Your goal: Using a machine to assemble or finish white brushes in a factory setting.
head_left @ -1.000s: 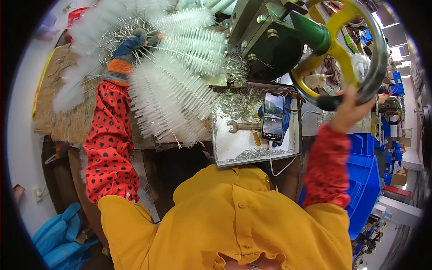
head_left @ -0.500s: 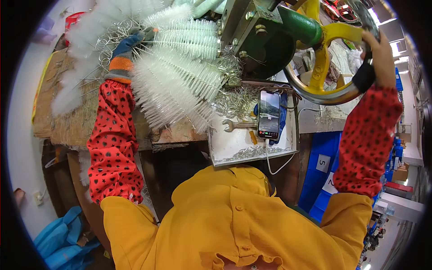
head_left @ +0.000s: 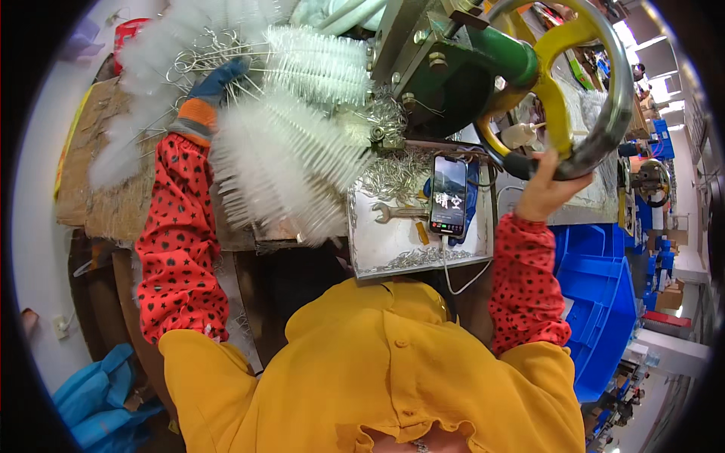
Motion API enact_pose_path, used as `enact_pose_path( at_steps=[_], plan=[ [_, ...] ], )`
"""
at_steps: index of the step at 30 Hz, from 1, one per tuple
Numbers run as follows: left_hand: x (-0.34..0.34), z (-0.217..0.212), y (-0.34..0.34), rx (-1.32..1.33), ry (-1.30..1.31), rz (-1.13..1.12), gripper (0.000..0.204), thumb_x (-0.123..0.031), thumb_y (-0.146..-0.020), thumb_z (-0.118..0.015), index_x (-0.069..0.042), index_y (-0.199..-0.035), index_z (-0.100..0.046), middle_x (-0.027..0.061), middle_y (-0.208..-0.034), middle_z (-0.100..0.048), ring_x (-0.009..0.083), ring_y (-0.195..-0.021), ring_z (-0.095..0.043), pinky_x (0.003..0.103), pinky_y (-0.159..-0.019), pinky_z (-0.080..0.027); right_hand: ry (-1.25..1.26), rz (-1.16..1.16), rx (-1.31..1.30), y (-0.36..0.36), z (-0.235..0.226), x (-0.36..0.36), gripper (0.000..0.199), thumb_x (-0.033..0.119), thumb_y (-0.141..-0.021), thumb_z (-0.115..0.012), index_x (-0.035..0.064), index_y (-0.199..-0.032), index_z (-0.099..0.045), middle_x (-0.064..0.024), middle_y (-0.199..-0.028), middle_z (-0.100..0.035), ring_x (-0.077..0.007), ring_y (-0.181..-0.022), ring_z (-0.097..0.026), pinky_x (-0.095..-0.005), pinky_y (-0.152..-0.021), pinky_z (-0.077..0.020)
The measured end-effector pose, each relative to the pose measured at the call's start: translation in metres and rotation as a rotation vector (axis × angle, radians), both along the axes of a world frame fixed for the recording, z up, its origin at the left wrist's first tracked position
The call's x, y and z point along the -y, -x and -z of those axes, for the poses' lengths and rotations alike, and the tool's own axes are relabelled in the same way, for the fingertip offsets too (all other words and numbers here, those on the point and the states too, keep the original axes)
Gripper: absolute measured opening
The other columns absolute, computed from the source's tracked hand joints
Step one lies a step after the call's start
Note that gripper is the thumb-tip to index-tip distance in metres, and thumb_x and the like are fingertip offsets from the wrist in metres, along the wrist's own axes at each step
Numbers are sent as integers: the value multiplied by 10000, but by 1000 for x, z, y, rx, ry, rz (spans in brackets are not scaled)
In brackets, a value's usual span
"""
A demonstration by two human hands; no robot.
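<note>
In the head view, we see the left hand (head_left: 215,84), in a blue, orange and grey glove, among the wire handles of a fan of white bristle brushes (head_left: 321,66). Its fingers are bent over the handles; we cannot tell how far they are closed, or whether they grip any. The brushes spread over the left of a worn bench (head_left: 106,177), some bristles reaching the edge of a white tray (head_left: 368,245). The bare right hand (head_left: 551,190) is closed around the lower rim of a yellow-spoked handwheel (head_left: 555,109) (we note a black sleeve on that rim), thumb on the near side. The wheel joins a green machine (head_left: 445,87) at the back of the bench. Within the tray we find loose metal bits (head_left: 391,175), a wrench (head_left: 396,213) and a lit phone (head_left: 447,192) with a white cable (head_left: 455,285). A blue crate (head_left: 596,302) stands below, at the right.
</note>
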State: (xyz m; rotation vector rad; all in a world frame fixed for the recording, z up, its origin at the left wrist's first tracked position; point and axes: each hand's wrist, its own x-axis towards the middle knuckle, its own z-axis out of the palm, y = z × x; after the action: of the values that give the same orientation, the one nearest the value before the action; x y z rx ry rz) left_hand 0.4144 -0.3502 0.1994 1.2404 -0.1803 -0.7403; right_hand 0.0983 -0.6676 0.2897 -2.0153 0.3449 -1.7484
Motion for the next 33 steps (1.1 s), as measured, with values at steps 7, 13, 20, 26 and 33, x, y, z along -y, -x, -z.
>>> enact_pose_path(
  at_steps=[7,13,20,26,33],
  plan=[
    [-5,-21,14,82,-100,119,273,-249,-848,-556,-38,-1021,-563,52,-871,-608,122,-743,-568,247,-676,-473,-177,-63,-324,12,-41,55,379,88,-784,-568,-36,-1097,-394,-73,-758,-537,-112,-505,-524,-240,-479,-432],
    [-49,-44,-1,-37,268,6,246,-187,-853,-555,-23,-1036,-537,83,-918,-603,156,-813,-591,263,-724,-501,-130,-95,-273,8,-60,39,299,100,-774,-573,-22,-1017,-447,-61,-739,-536,-111,-508,-522,-231,-462,-419],
    [-44,33,-6,68,428,1,281,-109,-801,-612,-19,-1059,-546,97,-1000,-594,194,-902,-589,320,-825,-493,-112,-160,109,4,12,3,484,92,-800,-576,-24,-1163,-278,-90,-774,-539,-116,-581,-560,-250,-507,-468],
    [-18,40,-2,63,584,-24,283,-114,-823,-578,-10,-1081,-528,105,-1044,-587,210,-958,-574,347,-881,-463,-150,-102,-333,15,-56,42,372,137,-791,-579,-36,-1066,-397,-76,-723,-542,-122,-515,-552,-253,-474,-454],
    [-12,44,5,56,619,-98,273,-114,-826,-569,-7,-1072,-517,98,-1019,-594,217,-966,-574,362,-916,-442,-105,24,-789,-28,-145,71,272,236,-784,-529,2,-924,-521,-44,-652,-538,-99,-468,-510,-223,-436,-399]
  ],
)
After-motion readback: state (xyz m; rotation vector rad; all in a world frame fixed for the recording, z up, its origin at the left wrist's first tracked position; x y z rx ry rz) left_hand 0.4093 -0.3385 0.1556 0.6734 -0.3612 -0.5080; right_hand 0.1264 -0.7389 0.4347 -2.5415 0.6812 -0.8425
